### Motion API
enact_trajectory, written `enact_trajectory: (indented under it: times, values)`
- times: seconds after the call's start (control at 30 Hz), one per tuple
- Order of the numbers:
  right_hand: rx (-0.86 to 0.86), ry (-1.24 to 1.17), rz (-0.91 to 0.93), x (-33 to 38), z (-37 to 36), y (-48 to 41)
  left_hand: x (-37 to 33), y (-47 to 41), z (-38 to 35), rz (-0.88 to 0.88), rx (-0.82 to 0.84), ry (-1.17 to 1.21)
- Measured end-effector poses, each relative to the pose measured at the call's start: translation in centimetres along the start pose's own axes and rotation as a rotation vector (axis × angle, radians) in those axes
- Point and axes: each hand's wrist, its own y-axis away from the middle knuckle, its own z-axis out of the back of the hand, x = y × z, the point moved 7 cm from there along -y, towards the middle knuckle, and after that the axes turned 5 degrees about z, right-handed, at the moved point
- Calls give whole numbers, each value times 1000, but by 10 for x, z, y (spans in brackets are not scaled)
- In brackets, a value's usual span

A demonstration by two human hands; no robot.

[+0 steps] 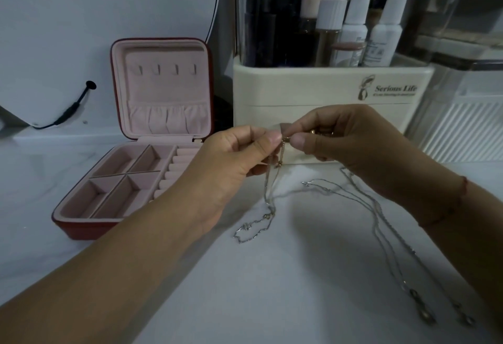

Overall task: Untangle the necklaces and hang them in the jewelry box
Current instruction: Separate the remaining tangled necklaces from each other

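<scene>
**Fig. 1. Freeing one chain at the pinch point.** The step in hand looked like teasing apart a clasp or small knot, so it called for a light grip. You needed to roll and loosen the links between the fingertips rather than pull, and let the slack hang so it added no tension. The chain also had to be clear of its neighbours before you carried it to the hooks (pixel 166 69) in the lid of the jewelry box (pixel 81 230), which stood open and well to your left.

Your left hand (pixel 236 158) pinched the necklace (pixel 269 205) near its upper end between thumb and forefinger. Your right hand (pixel 345 142) pinched the same spot from the opposite side, with its other fingers curled in. The two thumb tips were almost touching.

From the pinch the chain hung down and trailed onto the tabletop (pixel 285 275). The other necklaces (pixel 377 215) lay on the tabletop to the right, passing beneath your right wrist. Whether they crossed the held chain could not be told.
</scene>
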Motion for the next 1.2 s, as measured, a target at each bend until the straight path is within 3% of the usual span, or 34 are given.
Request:
enact_trajectory:
  times: [0.3,0.5,0.83,1.2]
  values:
    - [0,-253,-121,-8,2,1,0,1,-1,9,6,-12]
    - [-74,-357,-104,-10,8,-1,3,0,-1,36,9,-13]
    - [-107,-87,99,8,8,0,4,-2,-2,11,34,95]
    - [-147,197,225,18,6,4,4,-3,4,25,-19,3]
